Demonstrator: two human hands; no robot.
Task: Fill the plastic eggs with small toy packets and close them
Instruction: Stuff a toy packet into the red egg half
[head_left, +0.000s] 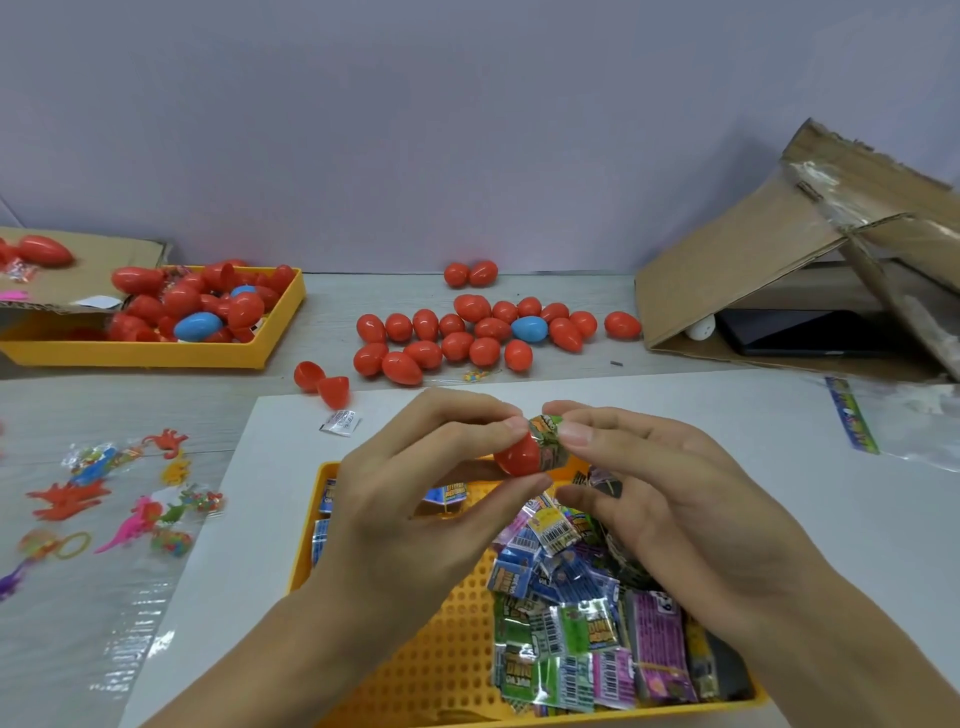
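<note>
Head view, from the left: a yellow bin at the back of the worktop holds a heap of red and blue eggs, some apparently closed; whether they are filled cannot be told. Loose toys in clear wrap lie near the left edge. An open egg, its halves apart, sits in front of a cluster of closed eggs, which suggests a good share of the job is done. In the middle, the left hand grips a red egg half between thumb and curled fingers, its long axis roughly level, open mouth facing right. The right hand pinches a folded toy packet at that mouth, only partly in. The yellow tray below holds many packets, so plenty is left
</note>
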